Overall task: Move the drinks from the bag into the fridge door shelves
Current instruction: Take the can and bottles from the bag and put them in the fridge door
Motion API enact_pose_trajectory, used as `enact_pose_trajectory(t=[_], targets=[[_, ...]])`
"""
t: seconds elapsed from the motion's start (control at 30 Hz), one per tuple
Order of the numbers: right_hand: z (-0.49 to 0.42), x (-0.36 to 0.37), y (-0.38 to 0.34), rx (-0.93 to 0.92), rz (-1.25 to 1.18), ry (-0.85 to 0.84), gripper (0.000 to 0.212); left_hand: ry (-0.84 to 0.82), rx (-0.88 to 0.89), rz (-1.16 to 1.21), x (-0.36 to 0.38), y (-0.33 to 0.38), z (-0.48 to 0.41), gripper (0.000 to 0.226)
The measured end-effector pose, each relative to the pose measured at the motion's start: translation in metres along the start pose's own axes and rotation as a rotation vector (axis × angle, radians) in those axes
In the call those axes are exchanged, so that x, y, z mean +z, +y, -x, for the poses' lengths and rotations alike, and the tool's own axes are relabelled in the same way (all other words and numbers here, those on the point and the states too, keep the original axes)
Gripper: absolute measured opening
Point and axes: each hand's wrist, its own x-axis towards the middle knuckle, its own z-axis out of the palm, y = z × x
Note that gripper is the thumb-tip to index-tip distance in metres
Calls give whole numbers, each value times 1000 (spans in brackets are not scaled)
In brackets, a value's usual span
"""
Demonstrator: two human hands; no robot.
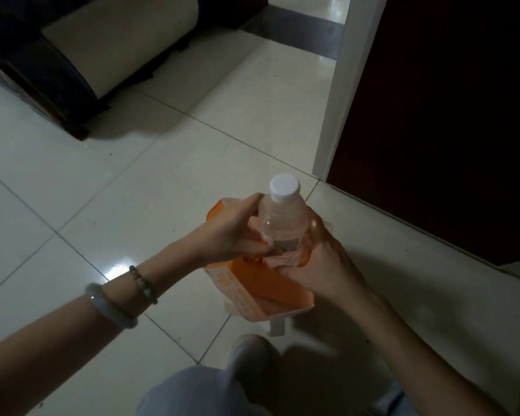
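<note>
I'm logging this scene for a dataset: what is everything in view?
bottle: one, clear with white cap, upright over the bag
bag: one, orange, open, below the bottle
floor: one, pale tiles
furniture: one, dark with cream cushion, upper left
door: one, dark, white frame, right
bracelets: two, pale bangle and beaded, left wrist
legs: two, pale blue trousers, bottom
left hand: one, bare, holds the bag's rim
right hand: one, bare, grips the bottle low
</note>
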Motion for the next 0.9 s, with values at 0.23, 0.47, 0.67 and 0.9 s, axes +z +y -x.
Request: enact_pose_trajectory(t=[0.23,0.47,0.67,0.9], targets=[[6,-10,9,83,47,184,99,11,-3,42,6,34,-19,72],[13,-26,16,256,-2,164,96,-198,-201,-530,24,-17,-29,63],[19,-31,23,274,0,205,92,-506,-263,-843,99,-87,-26,66],[30,-38,33,293,-101,223,91,-424,-326,-777,120,-107,-35,31]])
